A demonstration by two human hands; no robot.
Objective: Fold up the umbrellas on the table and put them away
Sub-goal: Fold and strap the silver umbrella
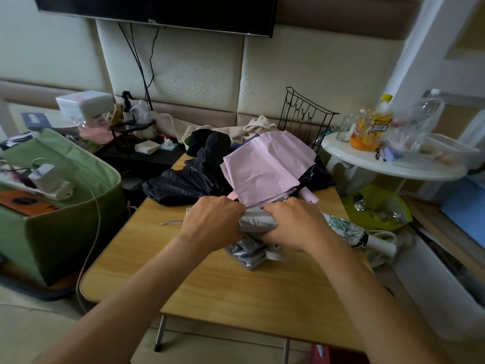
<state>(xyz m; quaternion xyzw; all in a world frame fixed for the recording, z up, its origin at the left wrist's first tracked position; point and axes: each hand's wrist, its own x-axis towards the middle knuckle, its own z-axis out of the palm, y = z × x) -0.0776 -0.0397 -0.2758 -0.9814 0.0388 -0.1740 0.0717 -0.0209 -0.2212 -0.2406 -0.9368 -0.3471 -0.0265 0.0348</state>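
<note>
Umbrellas on the worktop [236, 292]: silver umbrella [256, 221] being rolled tight.
Left hand [212, 219] and right hand [294, 223] both grip its bundle at mid-worktop; keep the pleats flat, twist one way, and tuck in the loose fabric below.

silver umbrella [256, 222], rolled in your two hands at mid-table, loose folds spilling beneath, pink umbrella [265, 166], half-collapsed behind it, canopy crumpled, black umbrella [183, 182], slumped unfolded to your left, white patterned umbrella [346, 228], folded, lying at your right table edge
</note>
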